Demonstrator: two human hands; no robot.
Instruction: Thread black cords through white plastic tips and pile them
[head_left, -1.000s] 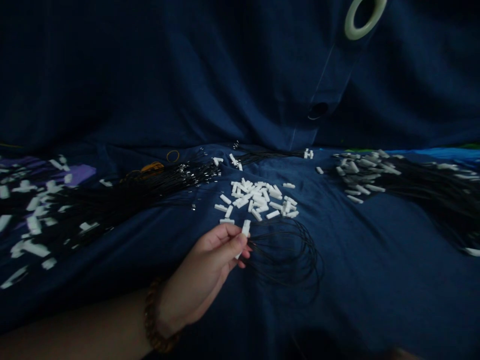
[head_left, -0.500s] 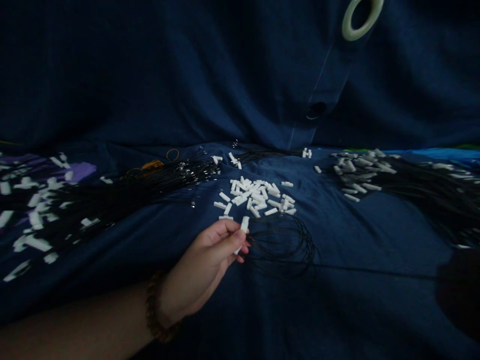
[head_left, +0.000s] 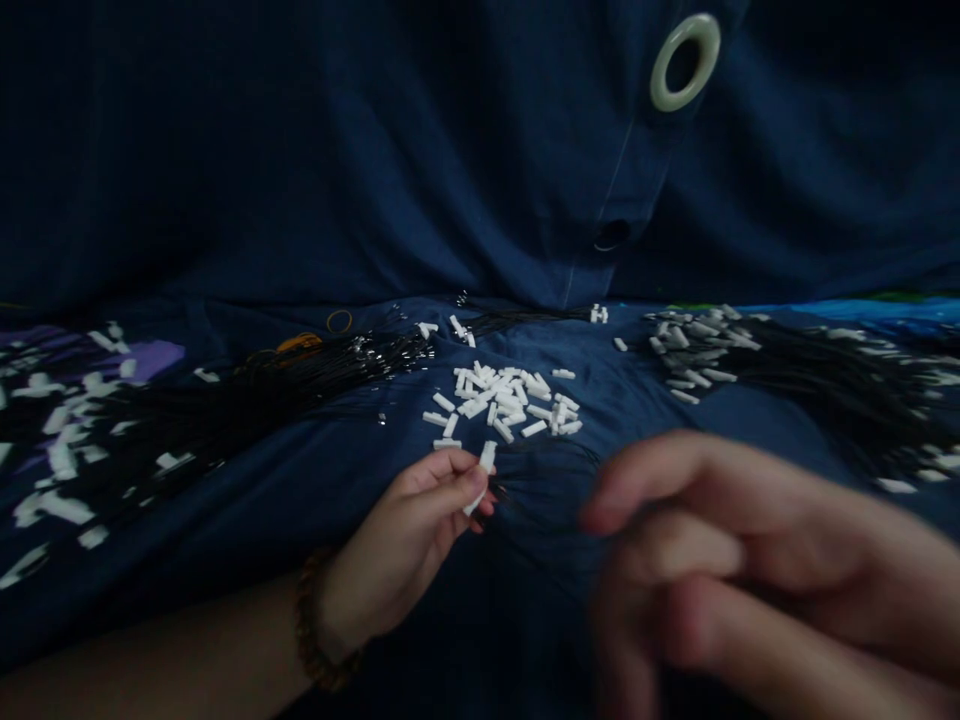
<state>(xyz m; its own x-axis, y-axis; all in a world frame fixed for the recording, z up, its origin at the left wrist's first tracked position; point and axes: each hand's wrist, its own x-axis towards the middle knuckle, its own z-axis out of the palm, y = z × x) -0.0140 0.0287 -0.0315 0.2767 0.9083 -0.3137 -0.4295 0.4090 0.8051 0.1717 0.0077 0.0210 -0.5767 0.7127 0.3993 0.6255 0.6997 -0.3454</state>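
White connector [head_left: 487, 458] sits pinched in your left hand [head_left: 405, 535] near the white pile [head_left: 510, 392], so hold it steady and keep the black wires [head_left: 577, 448] untangled, your right hand [head_left: 772, 570] curled, its grip too blurred to tell.

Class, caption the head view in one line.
Left hand pinching a white piece near a white pile on blue cloth; right hand blurred in foreground.
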